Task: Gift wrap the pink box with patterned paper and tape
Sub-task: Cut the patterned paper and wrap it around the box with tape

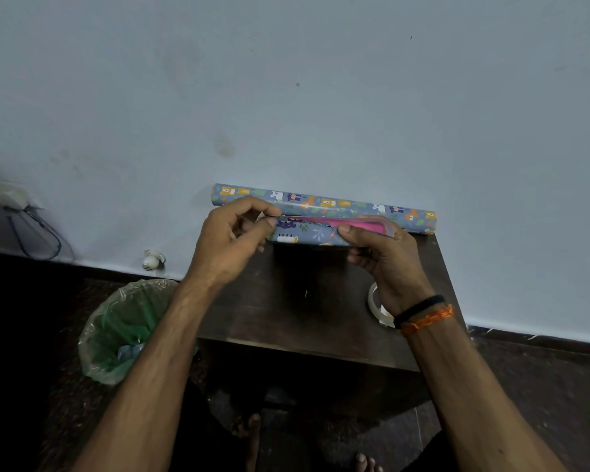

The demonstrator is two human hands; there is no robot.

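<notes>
wall: a pale blue wall is being seen behind a small dark bench, with a dark floor below.
roll: a roll of patterned paper is lying along the far edge of the bench, against the wall.
pink box: the pink box is being held above the far part of the bench, just in front of the roll, with patterned paper showing beneath it.
left hand: the left hand is being curled at the box's left end, its fingertips pinching what looks like a paper edge or a strip of tape; which one cannot be told.
right hand: the right hand is gripping the right end of the box, thumb on the near side and fingers underneath.
tape: a tape roll is resting near the right edge of the bench, partly hidden by the right wrist.
bin: a bin lined with a clear bag is standing on the floor, left of the bench.
handling: the box is being judged light, thin and fairly stiff, so it is best held by its ends; the paper is likely smooth and easily creased or torn, so it should be taken near the fold and pulled taut gently.
</notes>
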